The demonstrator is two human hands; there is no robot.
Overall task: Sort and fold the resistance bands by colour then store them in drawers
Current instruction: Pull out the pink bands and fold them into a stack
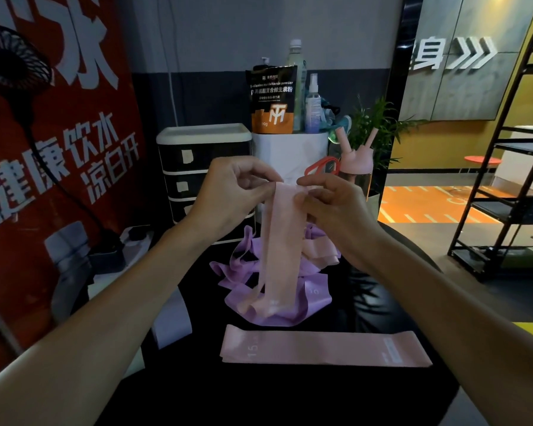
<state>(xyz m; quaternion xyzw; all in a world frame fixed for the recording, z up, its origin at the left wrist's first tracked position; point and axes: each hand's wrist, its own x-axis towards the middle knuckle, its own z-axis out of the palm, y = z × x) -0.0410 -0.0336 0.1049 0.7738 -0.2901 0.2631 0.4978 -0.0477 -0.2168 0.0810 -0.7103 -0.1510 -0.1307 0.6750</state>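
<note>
Nearest, well before the drawer unit (203,167), a flat pink band (323,348) lies on the black table (382,305), with a purple heap (277,305) between them. Above the heap, the left hand (231,192) and right hand (330,204) pinch the top of a hanging pink band (282,241), hiding part of the unit's closed drawers. Right of the unit, a white bin (290,155) carries a pouch (273,99) and bottles (313,106).

I see a pale pink band (282,241) between the left hand (228,192) and the right hand (336,207), above lilac bands (311,299). Nearer than the hands lies a pink flat band (320,348) with white print. Behind the left hand the drawer unit (197,149) is black, framed white.
</note>
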